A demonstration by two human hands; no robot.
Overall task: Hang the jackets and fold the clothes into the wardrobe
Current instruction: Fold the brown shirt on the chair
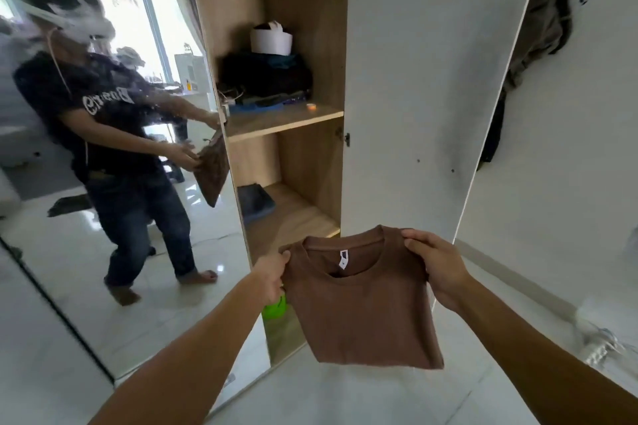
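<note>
A folded brown T-shirt [362, 304] hangs in the air in front of the open wardrobe [310, 45], collar up and its white label showing. My left hand [271, 274] pinches its left shoulder. My right hand [436, 266] grips its right shoulder, fingers curled over the top edge. The wardrobe's upper shelf [283, 121] carries a pile of dark clothes [266, 78] with a white roll [271, 40] on top. On the lower shelf [293, 214] lies a folded grey-blue garment [255, 202].
A mirrored door [103, 148] stands open at the left and reflects a person. A white door [414, 97] stands to the right of the shelves. Dark clothing [538, 28] hangs behind it. A green object [274, 309] sits low behind the shirt. The floor is glossy white tile.
</note>
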